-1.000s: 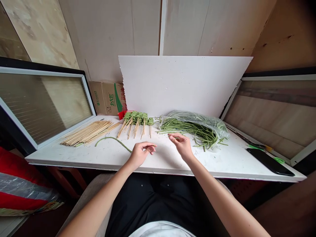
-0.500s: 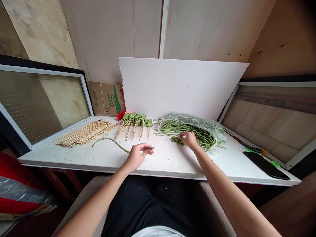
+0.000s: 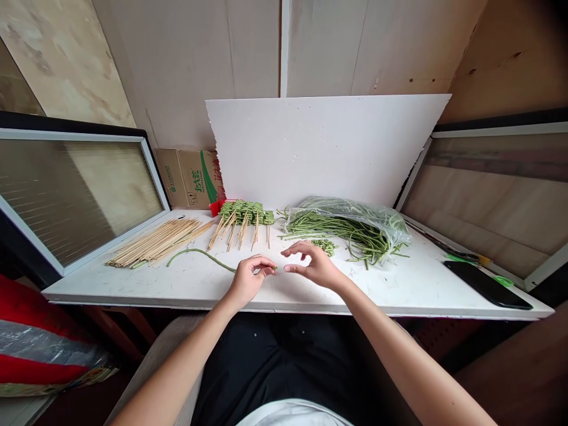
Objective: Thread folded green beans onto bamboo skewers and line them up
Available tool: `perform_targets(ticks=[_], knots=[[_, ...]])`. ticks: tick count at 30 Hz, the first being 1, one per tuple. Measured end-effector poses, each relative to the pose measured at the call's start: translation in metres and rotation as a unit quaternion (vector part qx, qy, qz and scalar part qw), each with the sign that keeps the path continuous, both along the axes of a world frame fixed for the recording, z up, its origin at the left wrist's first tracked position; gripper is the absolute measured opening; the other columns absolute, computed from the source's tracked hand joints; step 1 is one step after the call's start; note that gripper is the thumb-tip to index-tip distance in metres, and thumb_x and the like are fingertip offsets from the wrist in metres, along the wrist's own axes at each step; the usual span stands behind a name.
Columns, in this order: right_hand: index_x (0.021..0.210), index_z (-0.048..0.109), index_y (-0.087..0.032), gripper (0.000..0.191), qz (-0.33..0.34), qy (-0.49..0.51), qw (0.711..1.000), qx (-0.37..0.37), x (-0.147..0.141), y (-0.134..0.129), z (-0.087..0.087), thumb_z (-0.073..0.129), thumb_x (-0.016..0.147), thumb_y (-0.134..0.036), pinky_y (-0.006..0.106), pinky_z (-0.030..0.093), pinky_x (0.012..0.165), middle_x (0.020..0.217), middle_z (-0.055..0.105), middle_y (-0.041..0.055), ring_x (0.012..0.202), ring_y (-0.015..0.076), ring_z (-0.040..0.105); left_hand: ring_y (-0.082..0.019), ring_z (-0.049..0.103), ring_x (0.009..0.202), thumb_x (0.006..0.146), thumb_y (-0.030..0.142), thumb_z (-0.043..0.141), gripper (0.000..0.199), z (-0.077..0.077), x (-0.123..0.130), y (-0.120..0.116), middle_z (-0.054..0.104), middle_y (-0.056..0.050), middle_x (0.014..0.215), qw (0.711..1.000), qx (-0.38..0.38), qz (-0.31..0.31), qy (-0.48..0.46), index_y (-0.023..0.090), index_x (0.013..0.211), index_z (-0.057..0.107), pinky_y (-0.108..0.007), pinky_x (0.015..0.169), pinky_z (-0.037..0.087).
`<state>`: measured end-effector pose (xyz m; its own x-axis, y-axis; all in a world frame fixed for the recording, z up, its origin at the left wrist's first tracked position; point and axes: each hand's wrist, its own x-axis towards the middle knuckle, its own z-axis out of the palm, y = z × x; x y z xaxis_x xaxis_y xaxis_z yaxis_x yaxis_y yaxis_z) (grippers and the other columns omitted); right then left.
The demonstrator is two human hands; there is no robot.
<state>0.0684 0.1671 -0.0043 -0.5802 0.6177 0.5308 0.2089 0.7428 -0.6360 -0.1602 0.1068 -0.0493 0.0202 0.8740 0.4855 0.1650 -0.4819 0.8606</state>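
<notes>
My left hand pinches one end of a long green bean, whose other end curves away to the left over the white table. Facing it, my right hand is open, thumb and fingers apart, just right of the bean's tip. A small pile of cut bean pieces lies behind my right hand. Farther back, a clear plastic bag holds many long beans. Left of the bag sit bean pieces threaded on skewers, their sticks pointing toward me.
Bare wooden skewers lie heaped at the left. A black phone rests near the right edge, with a green ring-shaped thing beside it. A white board and a cardboard box stand at the back.
My right hand has moved from the cut pile by the bag toward my left hand, and its fingers have spread. My left hand keeps its pinch on the bean. The view has shifted slightly.
</notes>
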Motion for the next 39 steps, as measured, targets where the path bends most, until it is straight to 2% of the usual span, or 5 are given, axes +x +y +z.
perform_targets(ticks=[6, 11, 17, 27, 39], knots=[[0.096, 0.081, -0.026, 0.034, 0.006, 0.079, 0.996, -0.036, -0.027, -0.027, -0.012, 0.083, 0.084, -0.058, 0.035, 0.05, 0.072, 0.088, 0.077, 0.007, 0.089, 0.0245, 0.067, -0.026, 0.078, 0.09, 0.081, 0.041, 0.085, 0.029, -0.004, 0.004, 0.001, 0.081, -0.011, 0.092, 0.998, -0.051, 0.015, -0.041, 0.015, 0.089, 0.075, -0.036, 0.085, 0.063], [0.093, 0.078, -0.023, 0.031, 0.017, 0.111, 0.984, -0.142, -0.031, -0.017, -0.03, 0.081, 0.087, -0.053, 0.032, 0.05, 0.069, 0.086, 0.079, 0.0043, 0.082, 0.0212, 0.072, -0.024, 0.079, 0.08, 0.08, 0.048, 0.085, 0.036, -0.006, 0.002, 0.003, 0.08, -0.01, 0.088, 0.997, -0.065, 0.003, -0.037, 0.015, 0.09, 0.074, -0.035, 0.08, 0.064], [0.092, 0.077, -0.02, 0.031, -0.028, 0.125, 0.982, -0.138, -0.021, -0.002, -0.036, 0.082, 0.085, -0.05, 0.03, 0.049, 0.069, 0.09, 0.078, 0.0049, 0.082, 0.0192, 0.07, -0.022, 0.076, 0.074, 0.086, 0.044, 0.081, 0.031, -0.008, -0.007, 0.003, 0.08, -0.01, 0.089, 0.995, -0.076, 0.022, 0.068, 0.016, 0.1, 0.079, -0.033, 0.074, 0.062], [0.103, 0.079, -0.024, 0.033, -0.019, 0.04, 0.999, -0.017, -0.01, -0.003, -0.032, 0.084, 0.086, -0.051, 0.034, 0.05, 0.075, 0.098, 0.078, 0.008, 0.095, 0.0243, 0.066, -0.02, 0.072, 0.085, 0.095, 0.031, 0.072, 0.015, -0.003, -0.005, -0.001, 0.08, -0.008, 0.098, 0.971, 0.075, 0.097, 0.205, 0.022, 0.1, 0.081, -0.027, 0.072, 0.055], [0.101, 0.077, -0.025, 0.016, -0.025, 0.041, 0.991, 0.128, -0.014, -0.006, -0.033, 0.074, 0.097, -0.04, 0.041, 0.05, 0.084, 0.089, 0.074, 0.0078, 0.093, 0.0261, 0.061, -0.014, 0.06, 0.066, 0.1, 0.032, 0.066, 0.018, -0.003, 0.001, -0.006, 0.076, -0.007, 0.092, 0.965, 0.085, 0.107, 0.225, 0.02, 0.103, 0.08, -0.026, 0.062, 0.048]])
